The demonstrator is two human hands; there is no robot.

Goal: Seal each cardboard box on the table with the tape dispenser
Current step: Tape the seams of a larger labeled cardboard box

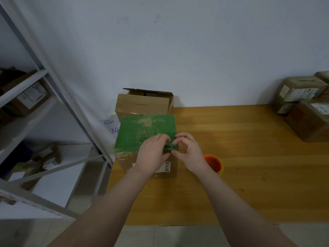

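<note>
A cardboard box with a green printed top (140, 132) stands on the left end of the wooden table (249, 175). Both hands meet at its near right corner. My left hand (153, 154) lies on the top with fingers curled at the edge. My right hand (188, 148) pinches something at that same corner with thumb and fingers; what it pinches is too small to tell. An orange tape dispenser (213, 164) sits on the table just right of my right wrist. Behind the green box stands a plain brown box (142, 104) with its flaps open.
Several labelled brown parcels (306, 107) are stacked at the table's far right corner. A grey metal shelf rack (44, 111) with more parcels stands to the left. A white paper with handwriting (111, 128) hangs beside the green box. The wall runs behind the table.
</note>
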